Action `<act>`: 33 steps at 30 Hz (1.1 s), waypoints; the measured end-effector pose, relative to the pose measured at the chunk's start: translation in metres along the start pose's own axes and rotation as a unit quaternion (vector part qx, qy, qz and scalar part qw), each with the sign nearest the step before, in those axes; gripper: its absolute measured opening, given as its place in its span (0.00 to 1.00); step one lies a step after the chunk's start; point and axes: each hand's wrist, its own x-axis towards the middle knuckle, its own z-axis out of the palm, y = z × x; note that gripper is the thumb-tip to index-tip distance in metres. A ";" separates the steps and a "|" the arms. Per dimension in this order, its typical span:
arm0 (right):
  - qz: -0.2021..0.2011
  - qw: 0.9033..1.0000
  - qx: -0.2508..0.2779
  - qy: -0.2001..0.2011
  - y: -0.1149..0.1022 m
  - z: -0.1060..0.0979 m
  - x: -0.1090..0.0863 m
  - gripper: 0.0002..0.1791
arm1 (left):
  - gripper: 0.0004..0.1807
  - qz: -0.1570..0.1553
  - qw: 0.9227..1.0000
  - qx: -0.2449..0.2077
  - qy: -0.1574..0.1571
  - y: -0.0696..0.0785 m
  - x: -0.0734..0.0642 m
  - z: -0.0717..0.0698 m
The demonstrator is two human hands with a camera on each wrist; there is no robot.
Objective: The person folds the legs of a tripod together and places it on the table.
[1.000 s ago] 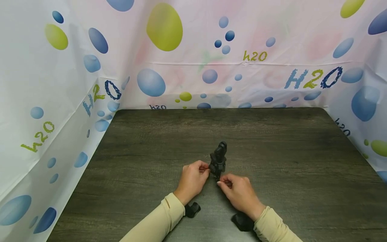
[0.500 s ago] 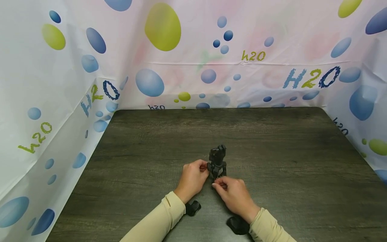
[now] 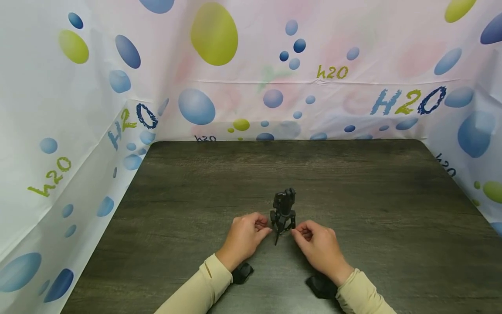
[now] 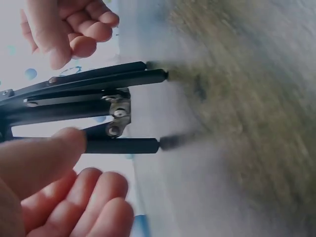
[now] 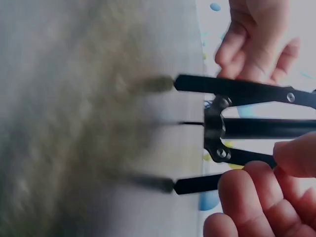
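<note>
A small black tripod (image 3: 283, 207) stands in the middle of the table with its legs spread. A thin dark rod reaches from beneath it toward the person. My left hand (image 3: 244, 237) is beside its left leg, thumb and fingers loosely bent; in the left wrist view the thumb (image 4: 69, 145) overlaps a leg (image 4: 133, 145). On the other side my right hand (image 3: 319, 248) has its fingertips close by the right leg. In the right wrist view its fingers (image 5: 252, 197) cover part of a leg (image 5: 197, 184). Metal joints (image 5: 219, 128) link the legs to the central column.
The dark wood-grain table (image 3: 196, 179) reaches back to a white sheet (image 3: 251, 69) printed with blue and green bubbles, which also lines both sides. Black wrist devices sit under the left cuff (image 3: 242, 273) and the right cuff (image 3: 321, 286).
The tripod has turned and its legs have come apart. My right hand has moved from its front leg to the right side. My left hand has drawn back slightly from the left leg.
</note>
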 end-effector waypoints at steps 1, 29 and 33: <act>0.002 1.000 0.001 0.004 0.000 -0.001 0.001 0.09 | 0.09 -0.003 1.000 0.001 -0.015 0.001 -0.001 -0.001; -0.058 0.998 -0.023 0.019 0.005 -0.004 0.003 0.08 | 0.05 0.033 0.999 -0.003 0.019 0.006 0.001 0.009; -0.056 0.998 -0.016 0.013 0.005 -0.005 0.003 0.08 | 0.05 0.037 0.999 -0.003 0.026 0.006 0.002 0.009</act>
